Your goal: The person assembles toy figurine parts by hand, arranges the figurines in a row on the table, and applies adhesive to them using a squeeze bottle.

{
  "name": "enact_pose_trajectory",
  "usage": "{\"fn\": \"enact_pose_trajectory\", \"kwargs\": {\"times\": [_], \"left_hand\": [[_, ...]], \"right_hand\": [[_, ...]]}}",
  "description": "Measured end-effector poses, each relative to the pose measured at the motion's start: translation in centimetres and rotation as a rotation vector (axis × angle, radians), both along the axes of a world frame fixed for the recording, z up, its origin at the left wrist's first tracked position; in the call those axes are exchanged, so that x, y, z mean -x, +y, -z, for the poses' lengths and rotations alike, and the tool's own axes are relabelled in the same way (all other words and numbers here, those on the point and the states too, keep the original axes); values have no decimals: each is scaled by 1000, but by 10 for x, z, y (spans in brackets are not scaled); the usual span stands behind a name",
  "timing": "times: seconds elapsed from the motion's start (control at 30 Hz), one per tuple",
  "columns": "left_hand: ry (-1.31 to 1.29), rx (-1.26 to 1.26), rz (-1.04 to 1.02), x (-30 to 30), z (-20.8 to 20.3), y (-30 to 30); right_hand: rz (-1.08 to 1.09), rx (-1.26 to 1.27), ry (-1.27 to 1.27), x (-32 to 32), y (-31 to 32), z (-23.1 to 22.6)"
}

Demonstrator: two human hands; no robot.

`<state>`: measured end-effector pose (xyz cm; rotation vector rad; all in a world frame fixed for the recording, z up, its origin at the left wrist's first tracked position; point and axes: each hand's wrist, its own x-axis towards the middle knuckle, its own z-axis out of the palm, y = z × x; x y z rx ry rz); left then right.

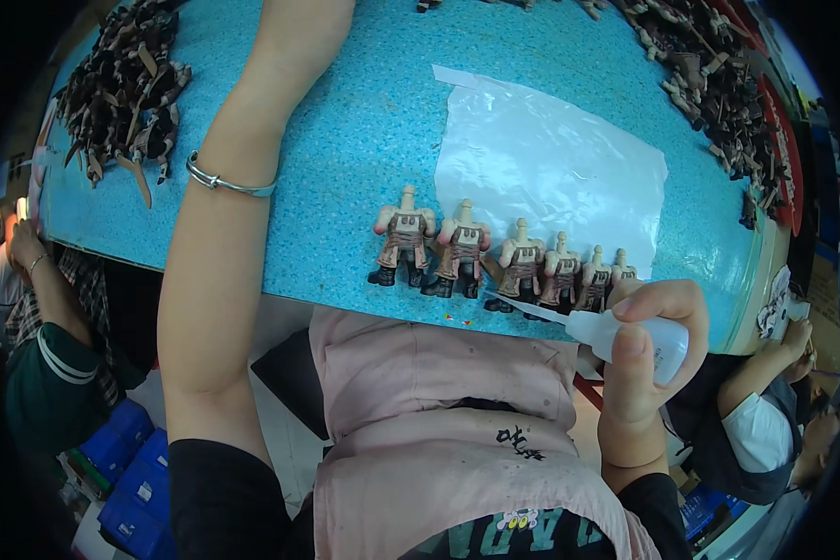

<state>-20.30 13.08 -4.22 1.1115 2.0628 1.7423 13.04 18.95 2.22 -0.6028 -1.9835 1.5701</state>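
Note:
My right hand (633, 387) is closed around a small white squeeze bottle (665, 347) with a long thin nozzle. The nozzle points left, its tip beside the legs of the figures at the table's near edge. Several headless toy figures (407, 233) lie there in a row, with pale arms, brown outfits and dark boots. My left arm, with a silver bracelet (229, 185) on it, stretches away across the table. Only the wrist end of my left hand (313, 21) shows at the top edge; its fingers are out of the picture.
A translucent plastic sheet (551, 154) lies on the blue speckled table (345, 168) behind the row. Piles of figure parts stand at the far left (121, 93) and far right (709, 84). Other people sit at both sides. Blue bins (140, 509) stand at lower left.

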Motion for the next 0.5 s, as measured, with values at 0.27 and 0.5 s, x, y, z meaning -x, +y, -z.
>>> {"fn": "enact_pose_trajectory", "kwargs": {"times": [0.27, 0.5], "left_hand": [[-59, 79, -56, -11, -13, 0], [-47, 98, -81, -12, -15, 0]], "right_hand": [[-78, -87, 18, 0, 4, 4], [-79, -125, 5, 0, 5, 3]]}}
